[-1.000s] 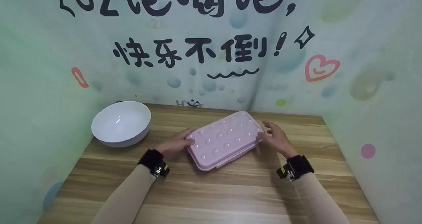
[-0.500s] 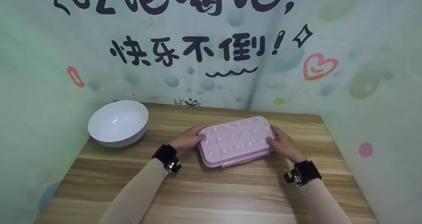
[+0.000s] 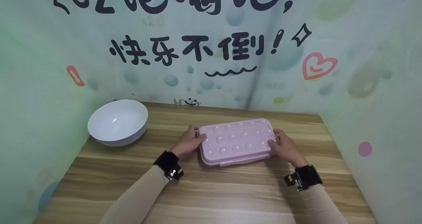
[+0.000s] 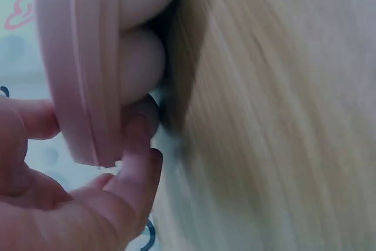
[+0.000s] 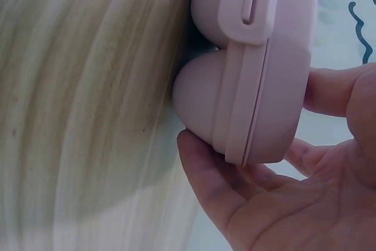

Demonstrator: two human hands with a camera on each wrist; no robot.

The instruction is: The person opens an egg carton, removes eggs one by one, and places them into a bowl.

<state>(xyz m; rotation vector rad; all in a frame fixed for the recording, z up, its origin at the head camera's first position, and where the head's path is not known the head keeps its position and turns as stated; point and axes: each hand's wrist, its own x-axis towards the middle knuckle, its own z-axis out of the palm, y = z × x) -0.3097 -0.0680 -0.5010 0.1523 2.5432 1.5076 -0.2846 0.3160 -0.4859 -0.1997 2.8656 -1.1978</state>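
**Both hands on pink lidded box, one at each end**

Left hand [image 3: 187, 143] grips the left end of the pink box [image 3: 237, 141] – thumb on the lid [image 3: 234, 136], fingers [image 4: 140, 145] curled under the rounded base. Right hand [image 3: 286, 147] grips the right end the same way, thumb on top, fingers [image 5: 202, 166] hooked below. Box sits mid-worktop [image 3: 211, 194], long side running left to right, right end a bit farther from the person. Lid is on, rows of small round bumps across it; a latch [image 5: 249, 22] runs along the near long side. Wrist views show rounded bulges underneath, close to the wood – can't tell whether all of them touch it. White bowl [image 3: 118, 126] stands upright at the far left corner, apart from box and hands. Black wristband with a small camera on each wrist, beige sleeves [image 3: 138, 194]. Pale printed backdrop [image 3: 184, 26] behind, dark lettering and a pink heart [image 3: 319, 66].
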